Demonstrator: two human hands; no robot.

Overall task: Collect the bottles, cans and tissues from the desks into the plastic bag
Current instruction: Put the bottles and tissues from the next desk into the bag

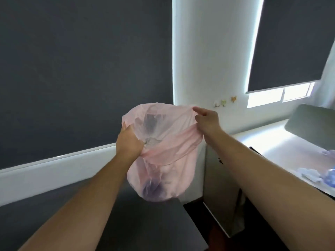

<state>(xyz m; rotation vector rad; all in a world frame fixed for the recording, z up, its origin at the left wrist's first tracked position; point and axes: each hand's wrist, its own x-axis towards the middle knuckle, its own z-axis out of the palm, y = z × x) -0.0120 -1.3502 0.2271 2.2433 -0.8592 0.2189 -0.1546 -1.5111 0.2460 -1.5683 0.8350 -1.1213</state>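
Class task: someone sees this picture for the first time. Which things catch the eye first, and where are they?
First, the pink plastic bag at the centre, held open in the air by the left hand and the right hand gripping its rim. Next, dark blinds fill the background, with crumpled tissues on the white desk at right.

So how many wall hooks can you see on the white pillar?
3, in a row low on the pillar, just above the right hand: a white hook, a pale one and an orange one. More may be hidden behind the bag.
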